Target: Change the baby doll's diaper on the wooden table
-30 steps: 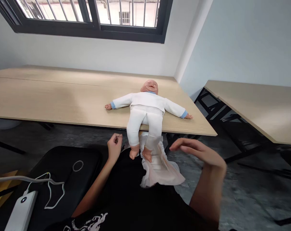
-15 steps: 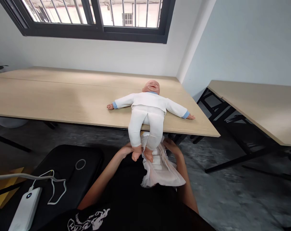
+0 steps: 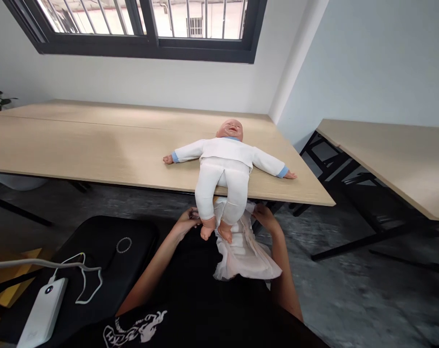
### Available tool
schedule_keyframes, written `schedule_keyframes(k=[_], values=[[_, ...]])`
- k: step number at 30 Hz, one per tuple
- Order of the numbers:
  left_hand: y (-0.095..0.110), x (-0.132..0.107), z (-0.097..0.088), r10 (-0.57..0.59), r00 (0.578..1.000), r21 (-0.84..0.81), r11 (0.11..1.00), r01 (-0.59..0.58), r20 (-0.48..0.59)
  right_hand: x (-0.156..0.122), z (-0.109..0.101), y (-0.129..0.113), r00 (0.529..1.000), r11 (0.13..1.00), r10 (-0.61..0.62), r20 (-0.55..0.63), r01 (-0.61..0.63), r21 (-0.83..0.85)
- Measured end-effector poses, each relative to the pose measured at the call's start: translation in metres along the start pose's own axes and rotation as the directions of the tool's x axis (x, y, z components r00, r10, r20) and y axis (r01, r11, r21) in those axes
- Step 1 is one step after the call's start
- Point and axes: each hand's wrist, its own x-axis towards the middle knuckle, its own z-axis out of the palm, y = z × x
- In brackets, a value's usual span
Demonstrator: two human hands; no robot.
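Observation:
A baby doll in a white suit with blue cuffs lies face up on the wooden table, arms spread, legs hanging over the near edge. Under its legs hangs a white diaper, spread down onto my lap. My left hand is closed on the diaper's left side beside the doll's foot. At the diaper's right side, just under the table edge, my right hand grips it too, fingers curled.
A black chair seat at my left carries a white power bank with a white cable. A second wooden table stands at right across a gap of grey floor. A window and white wall lie behind.
Both hands were raised apart in the air a second ago. They have come in to the two sides of the diaper beneath the doll's legs and closed on it.

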Motion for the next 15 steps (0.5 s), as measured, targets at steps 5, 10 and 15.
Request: schedule_keyframes(k=[5, 10, 15], values=[[0.005, 0.008, -0.012, -0.025, 0.999, -0.001, 1.0, 0.025, -0.044, -0.003, -0.007, -0.007, 0.999, 1.0, -0.021, 0.035, 0.022, -0.018], [0.013, 0.007, -0.02, -0.044, 0.996, -0.042, 0.998, 0.04, -0.076, -0.002, 0.004, -0.021, 0.995, 0.994, -0.094, 0.018, 0.095, -0.052], [0.015, 0.004, -0.021, -0.09, 0.99, -0.107, 0.991, 0.078, -0.109, 0.0, 0.015, -0.024, 0.995, 0.995, -0.099, 0.018, 0.099, -0.005]])
